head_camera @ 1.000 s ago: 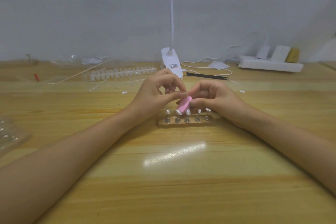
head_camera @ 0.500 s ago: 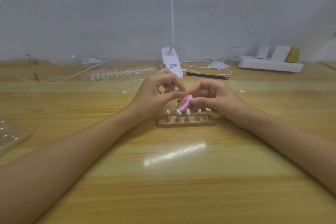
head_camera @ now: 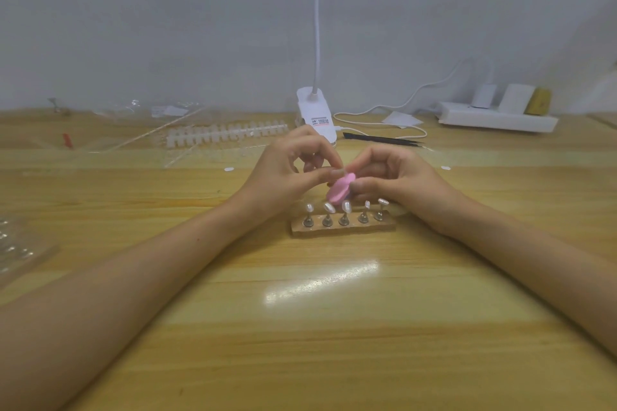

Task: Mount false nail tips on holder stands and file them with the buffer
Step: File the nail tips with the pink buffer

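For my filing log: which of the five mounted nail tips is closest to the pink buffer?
The second nail tip from the left: the pink buffer's lower end sits just above it; the others lie farther off.

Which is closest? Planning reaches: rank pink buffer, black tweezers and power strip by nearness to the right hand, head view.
1. Pink buffer, pinched in the right hand.
2. Black tweezers, just beyond that hand.
3. Power strip, far back right.

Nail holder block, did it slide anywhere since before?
No. The nail holder block has not slid either way. It sits in the same spot, straight in front of the white lamp clip, as before.
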